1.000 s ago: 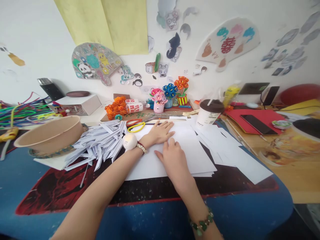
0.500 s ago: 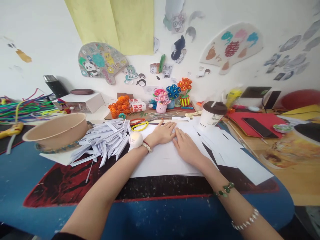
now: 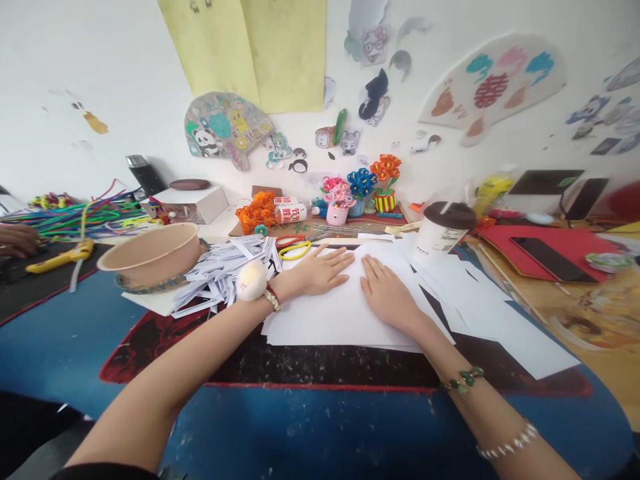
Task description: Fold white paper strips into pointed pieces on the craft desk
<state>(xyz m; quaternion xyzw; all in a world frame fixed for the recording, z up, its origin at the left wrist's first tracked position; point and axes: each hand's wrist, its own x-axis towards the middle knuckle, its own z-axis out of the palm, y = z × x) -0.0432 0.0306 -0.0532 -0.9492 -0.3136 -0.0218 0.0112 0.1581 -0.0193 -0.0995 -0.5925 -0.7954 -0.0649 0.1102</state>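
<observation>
My left hand [image 3: 324,271] lies flat on a stack of white paper [image 3: 330,323], its fingers stretched out toward the right. Palm down on the same paper, my right hand [image 3: 387,290] has its fingers extended toward the far edge. A small gap separates the two hands. Beyond my left fingers lie scissors with yellow handles [image 3: 295,251]. Left of the stack is a heap of folded white paper strips [image 3: 220,267]. The stack rests on a black and red mat [image 3: 330,370].
At left stand a beige basin [image 3: 150,257] and a yellow glue gun [image 3: 60,259]; another person's hand [image 3: 17,240] shows at the far left edge. A lidded cup [image 3: 443,230], loose white sheets [image 3: 530,340] and a phone [image 3: 553,259] are on the right. Flower pots [image 3: 337,213] stand behind.
My hands have slid apart on the paper, the left toward the left, both still flat. The view has turned left, bringing another person's hand into sight.
</observation>
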